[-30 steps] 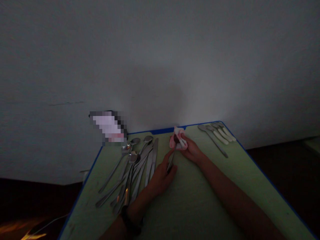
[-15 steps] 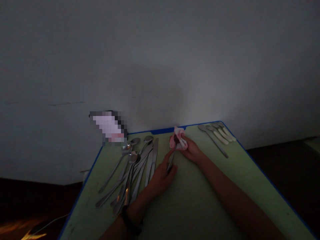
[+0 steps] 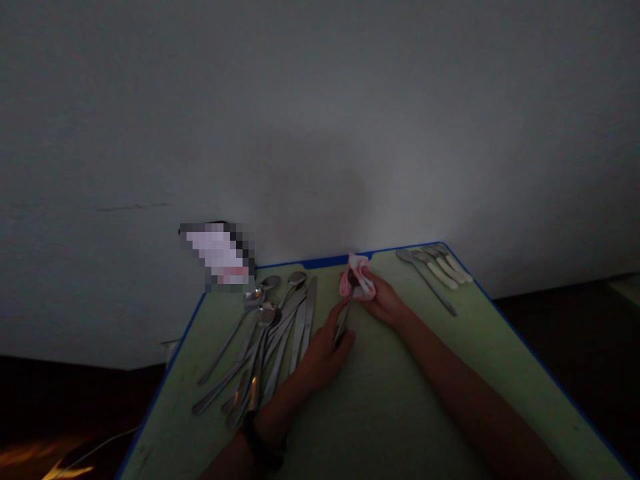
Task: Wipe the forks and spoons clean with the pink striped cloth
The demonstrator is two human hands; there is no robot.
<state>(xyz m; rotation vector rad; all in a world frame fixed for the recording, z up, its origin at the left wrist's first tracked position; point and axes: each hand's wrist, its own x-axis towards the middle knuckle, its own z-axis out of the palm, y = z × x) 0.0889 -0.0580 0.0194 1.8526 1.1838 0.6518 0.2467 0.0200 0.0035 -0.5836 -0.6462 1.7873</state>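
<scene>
My left hand, with a dark band at its wrist, is closed around the handle of a metal piece of cutlery. Its far end disappears into a pink and white cloth, so I cannot tell its kind. My right hand grips this cloth, folded around that end, just above the table. Left of my left hand lies a loose heap of metal spoons and table knives, partly behind my forearm.
At the table's far right lie a long spoon and several white-handled utensils, side by side. A blurred-out device leans at the back left corner. Behind the blue table edge rises a grey wall.
</scene>
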